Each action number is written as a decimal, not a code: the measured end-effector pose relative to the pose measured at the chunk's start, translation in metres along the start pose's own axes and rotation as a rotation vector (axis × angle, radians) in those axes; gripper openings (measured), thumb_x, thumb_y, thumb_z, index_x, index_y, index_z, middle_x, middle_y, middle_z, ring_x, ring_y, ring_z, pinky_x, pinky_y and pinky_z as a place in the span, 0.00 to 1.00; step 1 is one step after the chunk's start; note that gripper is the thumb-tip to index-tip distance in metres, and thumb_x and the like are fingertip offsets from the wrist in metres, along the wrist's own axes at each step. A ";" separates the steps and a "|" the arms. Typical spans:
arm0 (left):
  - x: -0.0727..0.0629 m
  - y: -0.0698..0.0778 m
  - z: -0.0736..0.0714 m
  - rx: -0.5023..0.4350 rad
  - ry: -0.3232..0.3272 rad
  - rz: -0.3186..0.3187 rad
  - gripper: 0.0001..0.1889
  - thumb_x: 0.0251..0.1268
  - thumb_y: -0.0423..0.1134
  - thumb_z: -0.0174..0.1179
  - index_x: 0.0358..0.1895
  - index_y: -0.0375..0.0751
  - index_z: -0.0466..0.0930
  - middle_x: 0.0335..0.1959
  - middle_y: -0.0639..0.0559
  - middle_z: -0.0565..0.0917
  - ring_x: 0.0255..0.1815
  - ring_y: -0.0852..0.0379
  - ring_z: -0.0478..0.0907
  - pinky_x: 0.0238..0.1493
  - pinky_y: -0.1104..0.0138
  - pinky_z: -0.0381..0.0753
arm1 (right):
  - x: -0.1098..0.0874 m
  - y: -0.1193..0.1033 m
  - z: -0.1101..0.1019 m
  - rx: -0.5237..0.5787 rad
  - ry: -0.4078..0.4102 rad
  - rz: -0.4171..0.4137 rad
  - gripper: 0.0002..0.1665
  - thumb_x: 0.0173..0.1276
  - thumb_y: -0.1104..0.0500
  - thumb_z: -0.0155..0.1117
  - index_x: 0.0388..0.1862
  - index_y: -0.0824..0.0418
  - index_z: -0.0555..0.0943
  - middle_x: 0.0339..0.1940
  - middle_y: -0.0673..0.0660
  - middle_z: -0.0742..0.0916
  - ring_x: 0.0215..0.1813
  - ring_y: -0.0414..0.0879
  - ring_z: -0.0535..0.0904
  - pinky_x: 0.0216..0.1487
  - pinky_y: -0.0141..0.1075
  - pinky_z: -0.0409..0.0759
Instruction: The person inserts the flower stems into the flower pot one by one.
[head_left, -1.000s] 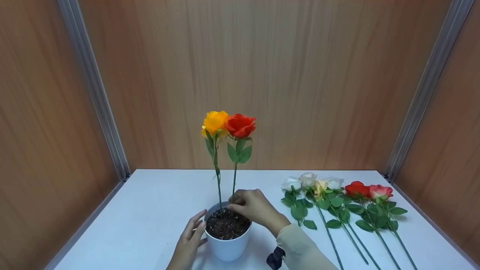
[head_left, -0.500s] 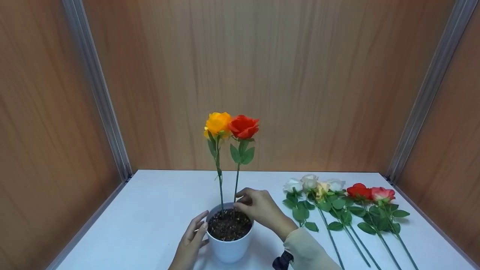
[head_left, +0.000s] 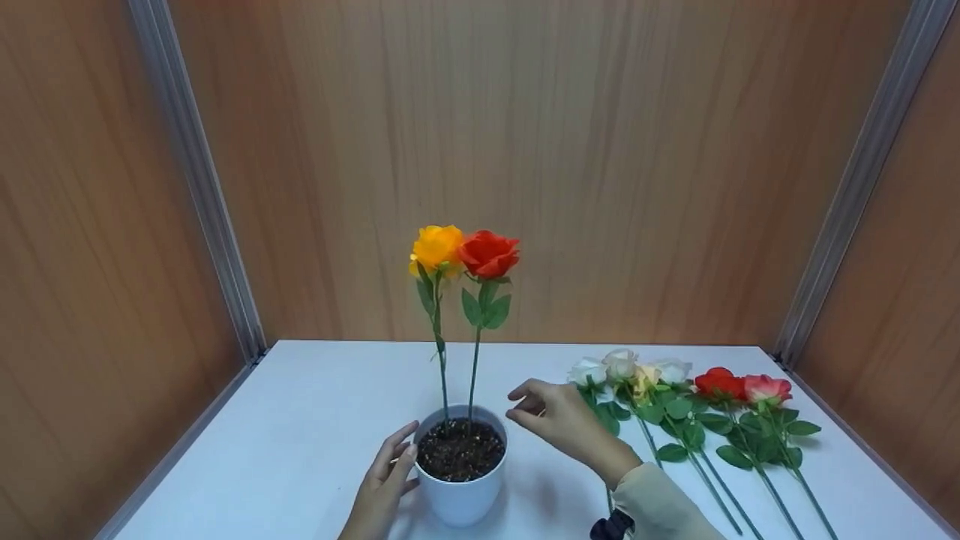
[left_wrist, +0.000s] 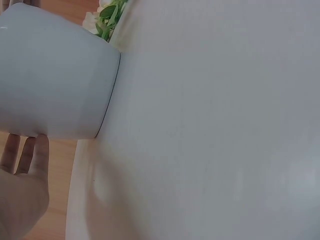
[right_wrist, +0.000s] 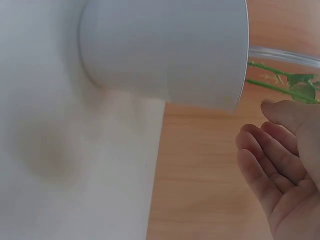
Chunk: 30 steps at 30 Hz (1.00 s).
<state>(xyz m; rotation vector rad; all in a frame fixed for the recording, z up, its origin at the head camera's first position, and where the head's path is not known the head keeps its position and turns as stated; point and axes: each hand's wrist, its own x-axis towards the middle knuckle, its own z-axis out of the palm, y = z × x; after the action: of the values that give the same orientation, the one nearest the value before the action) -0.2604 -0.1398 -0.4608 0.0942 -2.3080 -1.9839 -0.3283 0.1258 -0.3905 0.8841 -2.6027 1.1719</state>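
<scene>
My L hand [head_left: 384,480] rests vs. the side of the white pot [head_left: 459,501], fingers fairly straight, fingertips touching the outer wall, not wrapped round it. R hand [head_left: 562,421] is empty: fingers loosely curled, nothing btwn them & the thumb. It's in the air just R of the pot, w/ a gap to the rim & to both stems.

Pot's upright on the white table [head_left: 322,427], nr the front middle, w/ dark soil [head_left: 459,459] inside, a bit below the rim. 2 flowers stand in the back part of the soil: yellow flower [head_left: 437,247] on the L, red flower [head_left: 489,255] on the R. Stems are near vertical & apart at the soil; blooms overlap from here, can't tell if they touch. Both have green leaves partway up.

Past my R hand lie the loose flowers [head_left: 679,409], blooms twd the back, stems twd the front: white & pale yellow ones, then a red bloom [head_left: 718,382] & a pink bloom [head_left: 766,387] at far R. R hand & beige sleeve [head_left: 664,499] hide bits of the nearest ones. Wood panel [head_left: 480,112] behind, grey metal posts [head_left: 206,176] at its sides.
</scene>
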 end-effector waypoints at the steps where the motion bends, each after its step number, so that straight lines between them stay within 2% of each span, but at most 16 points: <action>1: 0.000 0.000 0.000 0.000 0.001 -0.002 0.36 0.74 0.65 0.49 0.76 0.47 0.63 0.64 0.37 0.71 0.65 0.32 0.70 0.55 0.42 0.81 | -0.002 0.003 -0.002 -0.001 -0.005 0.014 0.11 0.70 0.54 0.69 0.47 0.57 0.85 0.36 0.47 0.90 0.37 0.39 0.85 0.38 0.33 0.87; 9: 0.001 -0.001 0.000 0.018 0.006 0.009 0.35 0.75 0.64 0.49 0.76 0.48 0.63 0.63 0.39 0.72 0.63 0.34 0.73 0.54 0.45 0.82 | -0.022 0.025 -0.019 -0.022 -0.030 0.104 0.11 0.71 0.52 0.69 0.47 0.55 0.85 0.35 0.45 0.89 0.37 0.39 0.85 0.37 0.35 0.86; 13: 0.002 -0.001 0.000 0.019 0.012 0.004 0.34 0.75 0.63 0.49 0.76 0.46 0.63 0.63 0.39 0.72 0.64 0.34 0.72 0.54 0.45 0.82 | -0.031 0.036 -0.024 0.004 -0.057 0.143 0.10 0.70 0.52 0.69 0.47 0.55 0.85 0.35 0.46 0.88 0.37 0.41 0.84 0.38 0.36 0.86; 17: 0.002 0.000 -0.001 0.014 0.009 0.004 0.34 0.76 0.62 0.48 0.76 0.45 0.62 0.64 0.37 0.72 0.65 0.33 0.71 0.55 0.43 0.81 | -0.041 0.048 -0.029 0.025 -0.080 0.186 0.13 0.70 0.49 0.70 0.47 0.54 0.85 0.36 0.46 0.88 0.38 0.42 0.84 0.38 0.38 0.87; 22: 0.001 0.000 -0.001 0.010 0.001 0.005 0.35 0.76 0.63 0.48 0.76 0.45 0.62 0.65 0.36 0.71 0.65 0.32 0.71 0.55 0.43 0.81 | -0.055 0.064 -0.035 0.047 -0.098 0.201 0.15 0.69 0.49 0.70 0.47 0.57 0.85 0.37 0.47 0.88 0.39 0.44 0.83 0.37 0.36 0.86; 27: 0.000 0.000 -0.001 0.002 -0.003 0.003 0.35 0.75 0.64 0.49 0.76 0.46 0.62 0.64 0.37 0.71 0.66 0.32 0.70 0.56 0.44 0.81 | -0.065 0.079 -0.039 0.065 -0.132 0.284 0.18 0.69 0.50 0.71 0.49 0.62 0.85 0.36 0.49 0.87 0.38 0.45 0.82 0.38 0.37 0.84; 30: 0.001 0.000 -0.001 -0.004 -0.004 0.000 0.36 0.74 0.64 0.50 0.76 0.47 0.63 0.63 0.38 0.72 0.66 0.33 0.70 0.56 0.44 0.81 | -0.072 0.087 -0.040 0.031 -0.152 0.321 0.17 0.68 0.53 0.72 0.48 0.63 0.85 0.33 0.49 0.85 0.36 0.45 0.80 0.36 0.38 0.82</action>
<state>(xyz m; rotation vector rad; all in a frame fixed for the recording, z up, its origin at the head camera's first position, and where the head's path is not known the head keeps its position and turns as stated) -0.2608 -0.1409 -0.4606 0.0901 -2.3062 -1.9905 -0.3238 0.2331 -0.4445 0.5950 -2.9398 1.2665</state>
